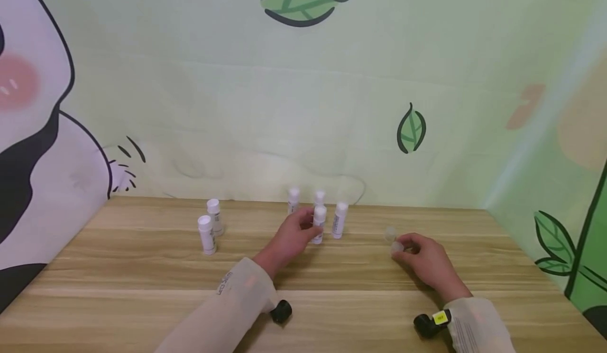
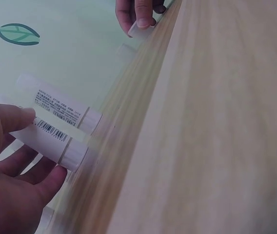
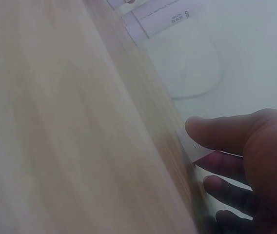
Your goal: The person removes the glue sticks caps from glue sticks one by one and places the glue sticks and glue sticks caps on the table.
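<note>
Pale sleeves [image 1: 227, 305] up front; left hand [image 1: 291, 237] has fingers curled round an upright white barcoded tube [image 1: 320, 216] among others [image 1: 339, 221] on the surface [image 1: 142, 268]; right hand [image 1: 429, 261] pinches a translucent cap [image 1: 396, 246] near another [image 1: 390, 233].

White tubes [image 1: 206, 235] stand out on a light-brown tabletop [image 1: 332, 316] streaked with darker wood grain, one carrying a black-and-white barcode [image 2: 50, 130], another rows of dark print [image 2: 58, 109]. A small disc [image 1: 397, 247], whitish and translucent, shows fine ribbing along its edge, near a second pale disc [image 1: 390, 233]. Beige sleeves frame the view, the left sleeve [image 1: 237, 300] with dark lettering [image 1: 224, 283], the right sleeve [image 1: 479, 324] with thin grey lines; a yellow label [image 1: 440, 317] brightens one black wrist camera [image 1: 425, 326]. Behind, a pale-green backdrop [image 1: 227, 105] carries black-outlined green leaves [image 1: 299, 1] and a black-and-white cartoon animal [image 1: 71, 184] with a pink cheek [image 1: 14, 81].
</note>
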{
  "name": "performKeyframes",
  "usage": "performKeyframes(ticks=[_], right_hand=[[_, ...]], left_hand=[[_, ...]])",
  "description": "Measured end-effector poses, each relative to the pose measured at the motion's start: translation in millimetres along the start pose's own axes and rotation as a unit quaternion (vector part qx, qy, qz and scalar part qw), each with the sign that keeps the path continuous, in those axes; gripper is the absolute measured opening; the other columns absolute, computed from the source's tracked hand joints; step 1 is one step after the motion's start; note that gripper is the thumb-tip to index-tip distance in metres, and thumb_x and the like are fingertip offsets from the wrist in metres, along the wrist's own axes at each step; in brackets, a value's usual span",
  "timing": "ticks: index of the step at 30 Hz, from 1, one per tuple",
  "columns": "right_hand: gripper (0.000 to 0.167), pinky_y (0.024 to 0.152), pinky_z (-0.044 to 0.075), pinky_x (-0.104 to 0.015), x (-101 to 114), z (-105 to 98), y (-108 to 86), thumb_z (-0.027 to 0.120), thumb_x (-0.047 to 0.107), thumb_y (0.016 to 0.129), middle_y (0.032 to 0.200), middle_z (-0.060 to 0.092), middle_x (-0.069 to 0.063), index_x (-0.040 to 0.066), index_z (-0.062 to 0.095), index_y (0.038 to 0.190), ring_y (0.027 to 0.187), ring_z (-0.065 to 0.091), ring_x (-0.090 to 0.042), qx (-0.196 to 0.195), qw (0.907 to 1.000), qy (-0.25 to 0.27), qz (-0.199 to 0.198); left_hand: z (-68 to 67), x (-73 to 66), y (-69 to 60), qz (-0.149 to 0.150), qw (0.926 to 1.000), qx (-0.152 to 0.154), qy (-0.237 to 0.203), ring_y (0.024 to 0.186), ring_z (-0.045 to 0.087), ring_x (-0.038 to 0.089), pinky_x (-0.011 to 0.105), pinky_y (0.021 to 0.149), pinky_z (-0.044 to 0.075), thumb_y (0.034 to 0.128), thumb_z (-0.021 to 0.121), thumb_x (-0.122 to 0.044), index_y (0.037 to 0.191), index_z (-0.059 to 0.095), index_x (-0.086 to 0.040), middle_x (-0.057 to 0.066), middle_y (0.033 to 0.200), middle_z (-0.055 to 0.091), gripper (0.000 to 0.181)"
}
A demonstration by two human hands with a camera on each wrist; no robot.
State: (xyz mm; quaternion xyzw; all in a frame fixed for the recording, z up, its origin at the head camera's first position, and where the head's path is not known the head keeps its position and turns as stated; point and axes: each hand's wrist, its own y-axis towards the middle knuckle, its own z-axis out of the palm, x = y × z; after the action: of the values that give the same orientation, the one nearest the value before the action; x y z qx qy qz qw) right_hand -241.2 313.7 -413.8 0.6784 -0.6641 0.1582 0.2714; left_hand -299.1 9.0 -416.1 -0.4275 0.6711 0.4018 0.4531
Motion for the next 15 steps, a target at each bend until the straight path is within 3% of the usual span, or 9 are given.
performKeyframes(ticks=[15], right_hand=[[0.039, 0.075, 0.047, -0.032, -0.1, -0.3, 0.4, 0.073, 0.029, 0.085, 0.104, 0.069, -0.011, 0.006, 0.065, 0.116, 0.091, 0.061, -0.021, 0.003, 1.0000, -0.001, -0.003]], left_hand=[[-1.5, -3.8, -6.9, 0.005, 1.0000, -0.001, 0.004, 0.119, 0.056, 0.028, 0.046, 0.101, 0.045, 0.0942, 0.062, -0.014, 0.128, 0.056, -0.011, 0.010, 0.126, 0.062, 0.034]])
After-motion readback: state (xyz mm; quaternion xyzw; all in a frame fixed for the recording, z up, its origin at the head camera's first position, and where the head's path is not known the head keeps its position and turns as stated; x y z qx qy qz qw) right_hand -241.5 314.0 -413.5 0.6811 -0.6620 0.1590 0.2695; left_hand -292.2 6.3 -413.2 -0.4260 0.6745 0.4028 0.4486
